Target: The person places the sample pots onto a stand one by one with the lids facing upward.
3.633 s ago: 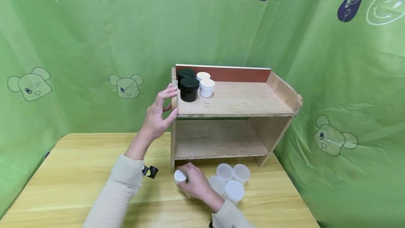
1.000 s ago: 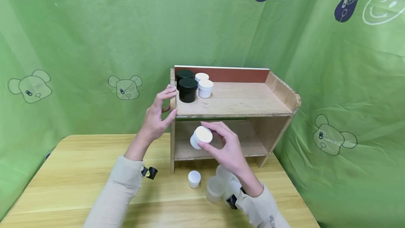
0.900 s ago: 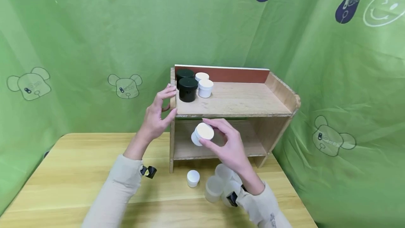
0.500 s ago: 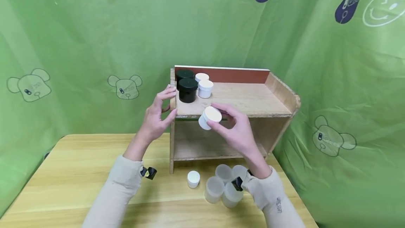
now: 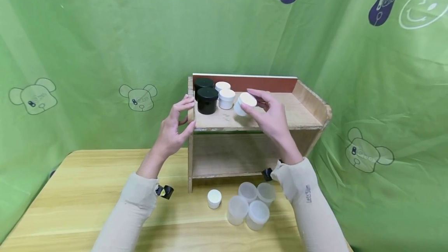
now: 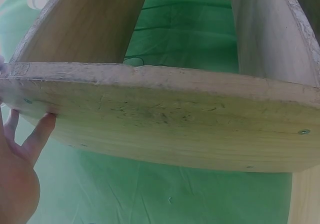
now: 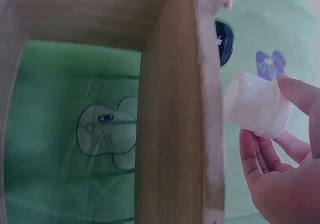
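Observation:
In the head view my right hand holds a small white lidded jar between thumb and fingers. The jar is slightly tilted, above the front of the top board of a wooden shelf, just right of a standing white jar. Behind that is another white jar; two black jars stand to the left. Whether the held jar touches the board cannot be told. In the right wrist view its white body shows beside the board's edge. My left hand grips the shelf's left side panel.
A small white jar stands on the wooden table in front of the shelf. Right of it stand several larger translucent tubs in a cluster. A green curtain hangs behind and at both sides.
My right hand has picked a white jar up from the table area and carried it up and right, past the lower shelf, to the top board. The left hand stays at the side panel.

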Demonstrator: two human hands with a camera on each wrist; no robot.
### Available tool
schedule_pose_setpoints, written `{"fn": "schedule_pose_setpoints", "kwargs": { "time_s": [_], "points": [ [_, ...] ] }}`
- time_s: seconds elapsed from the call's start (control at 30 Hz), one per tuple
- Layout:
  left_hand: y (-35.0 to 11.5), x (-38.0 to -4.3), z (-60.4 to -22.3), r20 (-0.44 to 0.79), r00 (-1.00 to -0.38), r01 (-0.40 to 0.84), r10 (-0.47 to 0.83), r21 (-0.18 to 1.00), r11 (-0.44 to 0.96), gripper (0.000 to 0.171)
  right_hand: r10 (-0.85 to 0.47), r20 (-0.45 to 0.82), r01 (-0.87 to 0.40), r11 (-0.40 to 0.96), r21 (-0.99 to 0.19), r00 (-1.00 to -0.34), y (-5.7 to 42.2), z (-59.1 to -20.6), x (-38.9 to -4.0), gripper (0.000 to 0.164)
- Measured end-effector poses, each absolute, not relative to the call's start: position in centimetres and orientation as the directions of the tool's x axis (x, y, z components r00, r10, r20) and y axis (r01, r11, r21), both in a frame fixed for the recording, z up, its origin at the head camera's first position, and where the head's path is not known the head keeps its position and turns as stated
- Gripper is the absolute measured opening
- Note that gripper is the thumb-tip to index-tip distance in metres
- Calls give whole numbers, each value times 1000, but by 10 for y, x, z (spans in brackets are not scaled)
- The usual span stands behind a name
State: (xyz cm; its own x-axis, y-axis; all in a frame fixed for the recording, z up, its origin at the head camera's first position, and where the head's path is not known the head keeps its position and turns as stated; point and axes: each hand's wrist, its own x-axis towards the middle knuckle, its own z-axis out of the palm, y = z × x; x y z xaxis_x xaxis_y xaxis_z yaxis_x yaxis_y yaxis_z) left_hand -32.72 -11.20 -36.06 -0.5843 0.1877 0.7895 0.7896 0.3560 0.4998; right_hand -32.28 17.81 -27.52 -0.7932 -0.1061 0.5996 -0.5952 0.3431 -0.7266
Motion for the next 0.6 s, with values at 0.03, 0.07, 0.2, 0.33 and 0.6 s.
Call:
{"fn": "schedule_pose_setpoints", "kwargs": {
  "time_s": [0.03,0.07,0.2,0.33,0.6],
  "points": [
    [-112,-328,-361,790,-584,790,187,500,353,54,-97,600,-592,347,-727,-794,179,-274,-327,47],
    [-112,-328,-361,791,-583,791,186,501,350,54,-87,599,-587,351,-730,-796,180,-273,-331,47],
    [-112,-328,-361,793,-581,793,186,500,347,55,-52,589,-564,370,-739,-806,182,-269,-344,48],
    [-112,-328,-361,796,-576,797,187,497,342,54,-35,564,-524,424,-739,-825,183,-266,-355,50],
    [-112,-328,-362,792,-581,797,188,506,330,55,-26,528,-468,503,-727,-849,181,-261,-376,53]
  ]
}}
